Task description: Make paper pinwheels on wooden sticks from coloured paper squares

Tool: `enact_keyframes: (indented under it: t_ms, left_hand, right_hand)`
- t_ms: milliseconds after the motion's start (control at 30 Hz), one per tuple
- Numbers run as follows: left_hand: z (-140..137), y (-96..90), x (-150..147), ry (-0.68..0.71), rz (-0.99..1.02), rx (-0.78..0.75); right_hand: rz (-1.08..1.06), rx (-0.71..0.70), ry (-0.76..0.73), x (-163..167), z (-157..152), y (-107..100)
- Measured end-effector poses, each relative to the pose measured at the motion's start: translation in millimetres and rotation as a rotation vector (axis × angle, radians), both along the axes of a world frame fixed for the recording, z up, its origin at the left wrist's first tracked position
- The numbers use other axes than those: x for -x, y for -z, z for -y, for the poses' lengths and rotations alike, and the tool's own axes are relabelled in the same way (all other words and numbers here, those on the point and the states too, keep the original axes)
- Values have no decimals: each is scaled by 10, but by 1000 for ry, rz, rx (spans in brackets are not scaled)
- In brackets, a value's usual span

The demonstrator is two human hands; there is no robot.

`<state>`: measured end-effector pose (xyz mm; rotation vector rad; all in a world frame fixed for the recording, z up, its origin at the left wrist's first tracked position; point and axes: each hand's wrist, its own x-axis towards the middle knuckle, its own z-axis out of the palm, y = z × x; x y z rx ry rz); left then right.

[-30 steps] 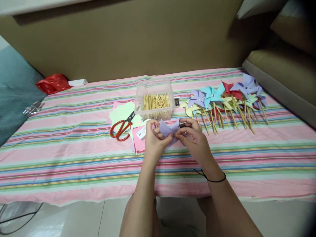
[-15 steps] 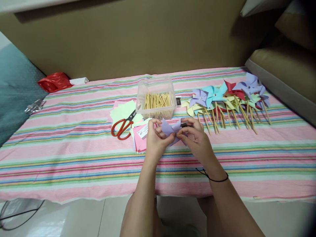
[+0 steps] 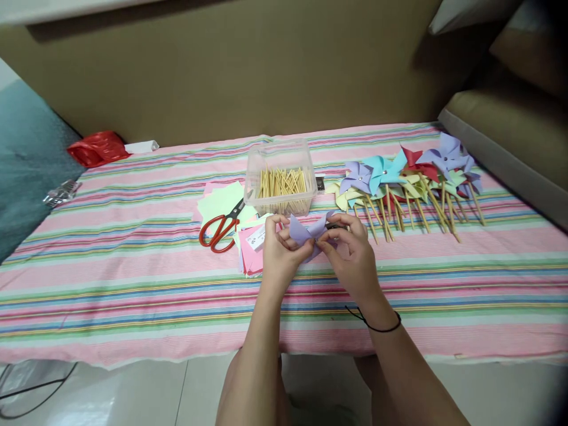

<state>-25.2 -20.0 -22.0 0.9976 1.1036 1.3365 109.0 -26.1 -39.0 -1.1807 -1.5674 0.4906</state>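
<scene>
A purple paper pinwheel (image 3: 306, 229) with folded blades is held between my two hands above the striped cloth. My left hand (image 3: 284, 254) grips its left side, thumb pressed near the centre. My right hand (image 3: 352, 251) pinches at the middle of the same paper from the right, and a black cord circles that wrist. Fingers hide whatever is at the pinwheel's centre. Just left of my left hand lie a stack of coloured paper squares (image 3: 252, 259) and a small white printed card (image 3: 256, 238).
A clear plastic box (image 3: 279, 152) of wooden sticks (image 3: 284, 182) stands beyond my hands. Red-handled scissors (image 3: 217, 232) rest on pale green paper (image 3: 217, 202). Several finished pinwheels (image 3: 386, 168) lie at the right. A red plastic bag (image 3: 98, 149) sits far left on the striped cloth (image 3: 133, 248).
My right hand and wrist have shifted slightly, the forearm swinging a little to the left. The purple pinwheel stays in both hands, nearly in the same place.
</scene>
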Motion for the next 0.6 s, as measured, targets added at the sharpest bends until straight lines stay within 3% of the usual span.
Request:
enact_keyframes:
  t_ms: [200, 467, 600]
  left_hand:
    - [0, 11, -4, -10, 7, -23]
    - [-1, -1, -3, 6, 34, -14]
    - [-1, -3, 0, 8, 45, -22]
  right_hand:
    - [-71, -31, 43, 81, 31, -2]
    - [-260, 53, -30, 81, 35, 18]
    - [-494, 96, -62, 124, 46, -3]
